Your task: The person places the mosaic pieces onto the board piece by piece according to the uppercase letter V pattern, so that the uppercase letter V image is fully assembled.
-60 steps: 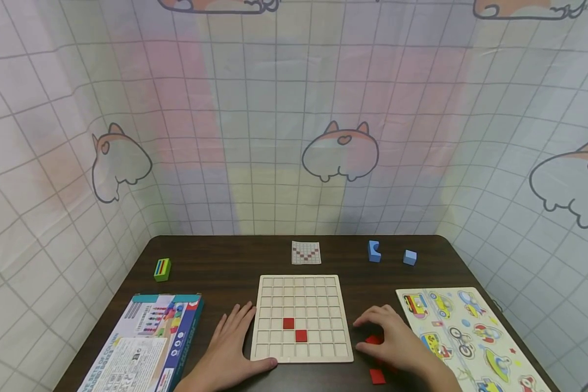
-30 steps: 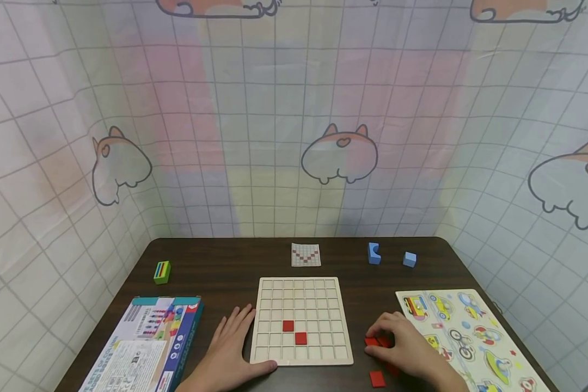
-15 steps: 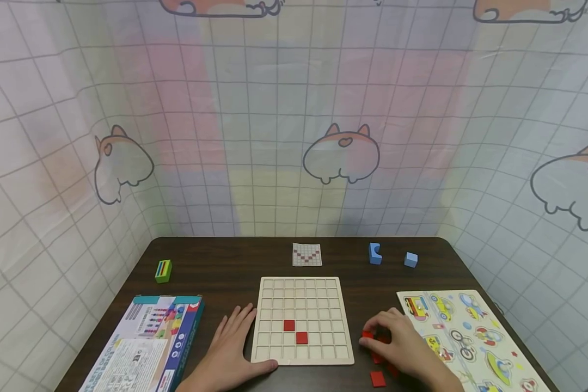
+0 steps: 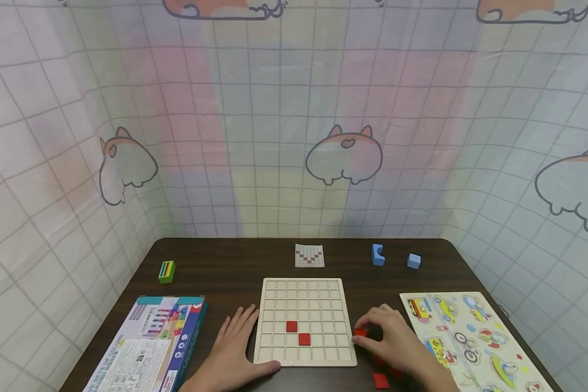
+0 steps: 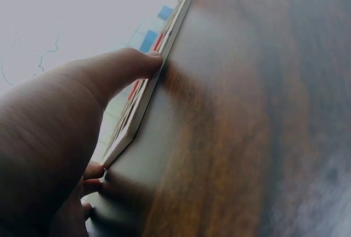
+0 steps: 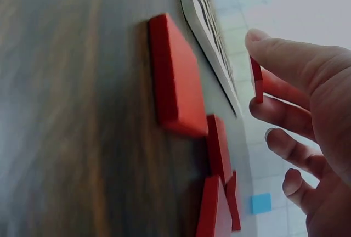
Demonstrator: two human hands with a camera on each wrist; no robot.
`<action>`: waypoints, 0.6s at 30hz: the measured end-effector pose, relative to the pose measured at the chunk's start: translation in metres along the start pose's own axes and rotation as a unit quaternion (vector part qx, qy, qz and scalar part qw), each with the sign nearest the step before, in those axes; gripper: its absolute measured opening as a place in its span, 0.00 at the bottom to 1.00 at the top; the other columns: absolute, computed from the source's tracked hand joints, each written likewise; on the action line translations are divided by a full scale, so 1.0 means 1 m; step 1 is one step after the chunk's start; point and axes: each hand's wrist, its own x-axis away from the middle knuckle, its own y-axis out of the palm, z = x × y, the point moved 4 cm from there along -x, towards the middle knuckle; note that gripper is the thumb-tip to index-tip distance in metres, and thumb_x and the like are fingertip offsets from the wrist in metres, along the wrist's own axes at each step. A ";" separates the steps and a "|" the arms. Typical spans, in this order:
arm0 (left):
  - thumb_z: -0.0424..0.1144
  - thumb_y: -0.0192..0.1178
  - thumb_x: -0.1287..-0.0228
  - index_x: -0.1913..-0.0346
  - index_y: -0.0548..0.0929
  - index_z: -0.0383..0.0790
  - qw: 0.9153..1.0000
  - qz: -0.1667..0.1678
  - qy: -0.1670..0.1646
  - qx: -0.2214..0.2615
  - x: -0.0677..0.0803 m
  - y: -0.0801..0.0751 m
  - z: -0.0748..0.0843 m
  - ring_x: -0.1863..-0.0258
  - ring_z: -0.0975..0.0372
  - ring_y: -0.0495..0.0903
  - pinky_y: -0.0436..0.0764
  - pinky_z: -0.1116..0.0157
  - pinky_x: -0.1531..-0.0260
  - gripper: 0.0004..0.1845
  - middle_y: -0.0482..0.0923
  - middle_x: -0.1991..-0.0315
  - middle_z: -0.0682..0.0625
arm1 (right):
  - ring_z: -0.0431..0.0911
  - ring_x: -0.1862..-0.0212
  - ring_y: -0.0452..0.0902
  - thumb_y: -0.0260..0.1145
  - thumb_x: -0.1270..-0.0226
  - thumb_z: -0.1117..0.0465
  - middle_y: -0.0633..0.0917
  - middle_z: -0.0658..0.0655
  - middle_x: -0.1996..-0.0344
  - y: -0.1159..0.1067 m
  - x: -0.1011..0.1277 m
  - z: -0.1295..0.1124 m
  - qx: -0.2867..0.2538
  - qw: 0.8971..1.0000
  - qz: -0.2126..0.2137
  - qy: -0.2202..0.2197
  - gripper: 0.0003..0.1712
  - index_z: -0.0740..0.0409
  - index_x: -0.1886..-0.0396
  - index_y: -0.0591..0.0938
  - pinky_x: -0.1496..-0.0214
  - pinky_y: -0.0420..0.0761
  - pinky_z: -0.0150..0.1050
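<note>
A pale wooden grid board lies mid-table, with two red square tiles sitting diagonally in its cells. My left hand rests spread at its left side, fingertips at that edge and thumb on the front edge. Just right of the board, my right hand pinches a red tile between thumb and fingers, above the table. Beneath and in front of that hand lie several loose tiles, among them a separate red tile; the hand partly hides the others in the head view.
Behind the board is a small pattern card with red squares. A blue notched block and a blue cube stand at back right. A picture board lies right, a box left, and a green striped block back left.
My right hand reached down into the loose tiles, took hold of one and has brought it leftward to the board's right edge. The left hand has stayed in place.
</note>
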 end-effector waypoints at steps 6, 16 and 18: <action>0.86 0.71 0.53 0.10 0.61 0.47 1.000 -0.001 -0.004 0.003 0.001 -0.001 0.001 0.08 0.42 0.47 0.44 0.30 0.13 0.73 0.56 0.09 0.46 | 0.32 0.53 0.71 0.82 0.31 0.41 0.84 0.27 0.61 0.007 -0.010 -0.008 -0.006 1.000 -0.015 0.004 0.09 0.32 0.57 0.90 0.45 0.75 0.43; 0.85 0.72 0.52 0.10 0.59 0.47 1.000 -0.015 -0.009 0.014 0.000 0.000 0.003 0.08 0.41 0.46 0.43 0.29 0.13 0.73 0.55 0.09 0.45 | 0.35 0.52 0.73 0.84 0.33 0.42 0.86 0.31 0.62 0.021 -0.023 -0.025 -0.014 1.000 -0.014 0.004 0.11 0.35 0.58 0.92 0.46 0.75 0.41; 0.86 0.72 0.51 0.10 0.59 0.47 1.000 -0.013 -0.007 0.012 -0.001 0.000 0.003 0.07 0.41 0.45 0.43 0.29 0.13 0.73 0.55 0.09 0.46 | 0.38 0.53 0.74 0.83 0.33 0.41 0.86 0.31 0.62 0.023 -0.026 -0.028 -0.015 1.000 -0.014 0.003 0.11 0.35 0.58 0.91 0.47 0.75 0.40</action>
